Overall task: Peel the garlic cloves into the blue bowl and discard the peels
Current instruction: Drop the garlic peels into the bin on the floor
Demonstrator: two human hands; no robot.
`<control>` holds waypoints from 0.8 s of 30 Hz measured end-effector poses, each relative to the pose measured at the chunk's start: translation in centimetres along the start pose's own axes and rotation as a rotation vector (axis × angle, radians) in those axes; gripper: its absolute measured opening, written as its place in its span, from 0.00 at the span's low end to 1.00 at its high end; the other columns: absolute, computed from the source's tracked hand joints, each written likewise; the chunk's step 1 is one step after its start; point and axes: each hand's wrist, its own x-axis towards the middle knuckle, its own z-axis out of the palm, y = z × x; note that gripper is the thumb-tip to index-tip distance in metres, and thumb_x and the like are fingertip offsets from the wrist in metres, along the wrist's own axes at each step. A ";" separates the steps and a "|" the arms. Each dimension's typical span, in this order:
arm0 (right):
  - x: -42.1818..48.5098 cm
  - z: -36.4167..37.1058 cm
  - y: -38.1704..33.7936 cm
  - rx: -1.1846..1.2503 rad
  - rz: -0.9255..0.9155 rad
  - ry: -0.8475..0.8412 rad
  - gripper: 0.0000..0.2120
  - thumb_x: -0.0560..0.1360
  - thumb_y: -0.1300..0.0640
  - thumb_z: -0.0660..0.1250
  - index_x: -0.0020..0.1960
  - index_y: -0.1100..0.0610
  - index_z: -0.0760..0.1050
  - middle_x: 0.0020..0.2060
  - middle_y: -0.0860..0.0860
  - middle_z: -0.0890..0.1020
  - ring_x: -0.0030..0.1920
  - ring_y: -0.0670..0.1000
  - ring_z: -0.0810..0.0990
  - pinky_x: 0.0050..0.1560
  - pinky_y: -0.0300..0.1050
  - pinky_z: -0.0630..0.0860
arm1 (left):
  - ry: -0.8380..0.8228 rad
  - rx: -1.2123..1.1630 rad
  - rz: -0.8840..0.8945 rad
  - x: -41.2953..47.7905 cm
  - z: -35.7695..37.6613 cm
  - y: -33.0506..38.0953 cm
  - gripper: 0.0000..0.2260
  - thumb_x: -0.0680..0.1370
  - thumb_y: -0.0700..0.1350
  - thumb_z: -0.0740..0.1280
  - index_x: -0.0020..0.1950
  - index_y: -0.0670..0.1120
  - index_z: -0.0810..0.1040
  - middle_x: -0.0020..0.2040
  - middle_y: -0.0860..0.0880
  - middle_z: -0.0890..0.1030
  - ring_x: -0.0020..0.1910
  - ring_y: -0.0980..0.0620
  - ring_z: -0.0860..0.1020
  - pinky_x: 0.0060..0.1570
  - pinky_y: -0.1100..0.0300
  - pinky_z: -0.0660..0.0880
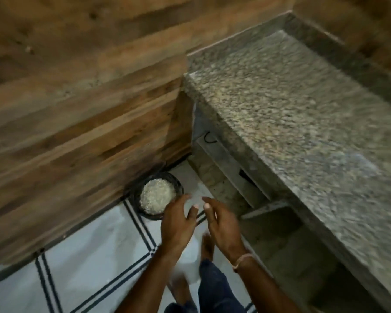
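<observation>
A dark round bin (177,184) stands on the floor in the corner, filled with pale garlic peels (157,195). My left hand (178,224) hovers just right of the bin, fingers spread and relaxed, holding nothing. My right hand (219,224) is beside it, palm facing the left hand, fingers straight and empty. The two hands are a little apart above the floor. No blue bowl and no garlic cloves are in view. The picture is blurred by motion.
A granite counter (291,109) fills the right side, with stone shelves (233,168) beneath it. A wood-look tiled wall (77,109) runs along the left. White floor tiles with dark lines (88,267) lie below. My bare feet (207,245) and dark trouser legs are under the hands.
</observation>
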 end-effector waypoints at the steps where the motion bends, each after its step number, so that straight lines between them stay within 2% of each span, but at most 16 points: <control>1: -1.7 -2.3 0.1 -0.013 -0.006 0.059 0.16 0.86 0.42 0.57 0.67 0.46 0.77 0.61 0.46 0.82 0.61 0.48 0.80 0.62 0.49 0.79 | -0.019 0.051 0.055 -1.1 1.0 1.2 0.16 0.81 0.50 0.69 0.69 0.51 0.78 0.67 0.50 0.80 0.66 0.49 0.77 0.66 0.53 0.75; 5: -7.3 -10.0 1.5 -0.103 -0.013 0.254 0.13 0.86 0.49 0.60 0.64 0.50 0.80 0.57 0.49 0.83 0.57 0.49 0.80 0.55 0.42 0.74 | -0.096 0.170 0.245 -4.9 4.9 6.0 0.15 0.81 0.50 0.70 0.68 0.52 0.79 0.67 0.50 0.79 0.67 0.49 0.76 0.65 0.51 0.74; 8: -10.3 -15.3 3.7 -0.129 -0.003 0.380 0.13 0.86 0.48 0.59 0.61 0.51 0.80 0.55 0.49 0.83 0.54 0.49 0.80 0.54 0.45 0.76 | -0.134 0.201 0.367 -6.5 9.0 9.7 0.16 0.80 0.51 0.70 0.68 0.52 0.79 0.66 0.50 0.80 0.66 0.47 0.76 0.65 0.50 0.74; 11: -13.3 -21.1 8.4 -0.111 0.034 0.479 0.16 0.86 0.45 0.57 0.61 0.49 0.81 0.56 0.48 0.83 0.57 0.49 0.80 0.57 0.49 0.77 | -0.177 0.226 0.466 -8.8 15.2 14.4 0.16 0.80 0.51 0.70 0.68 0.53 0.80 0.66 0.50 0.80 0.65 0.47 0.77 0.63 0.52 0.75; 14: -15.8 -26.3 13.1 -0.129 0.095 0.567 0.14 0.86 0.48 0.61 0.66 0.50 0.81 0.61 0.49 0.84 0.62 0.50 0.80 0.62 0.48 0.76 | -0.245 0.235 0.516 -11.3 21.2 18.4 0.15 0.80 0.49 0.70 0.67 0.53 0.80 0.66 0.51 0.80 0.65 0.49 0.77 0.64 0.55 0.74; 16: -17.8 -29.6 16.7 -0.124 0.142 0.603 0.16 0.85 0.47 0.60 0.67 0.51 0.81 0.62 0.48 0.84 0.63 0.50 0.80 0.62 0.48 0.75 | -0.312 0.248 0.539 -13.3 25.8 20.5 0.15 0.80 0.47 0.70 0.67 0.52 0.79 0.67 0.52 0.80 0.65 0.51 0.77 0.63 0.58 0.73; 18: -19.0 -32.2 19.4 -0.126 0.162 0.612 0.18 0.85 0.46 0.59 0.66 0.51 0.81 0.61 0.48 0.84 0.62 0.51 0.80 0.61 0.47 0.75 | -0.366 0.264 0.551 -14.6 29.5 21.9 0.16 0.80 0.47 0.70 0.68 0.52 0.79 0.67 0.51 0.79 0.65 0.51 0.77 0.64 0.58 0.73; 22: -21.0 -36.6 23.9 -0.138 0.201 0.616 0.21 0.84 0.42 0.57 0.65 0.51 0.81 0.60 0.49 0.84 0.61 0.53 0.81 0.59 0.52 0.78 | -0.408 0.253 0.556 -16.7 35.4 24.8 0.15 0.80 0.48 0.71 0.67 0.51 0.80 0.64 0.52 0.80 0.60 0.52 0.78 0.56 0.63 0.71; 24: -21.5 -38.1 25.7 -0.146 0.223 0.623 0.25 0.83 0.40 0.54 0.65 0.52 0.81 0.60 0.51 0.84 0.60 0.54 0.82 0.57 0.52 0.79 | -0.408 0.265 0.563 -17.0 37.5 25.7 0.14 0.79 0.46 0.72 0.65 0.51 0.81 0.62 0.52 0.81 0.57 0.52 0.80 0.55 0.61 0.75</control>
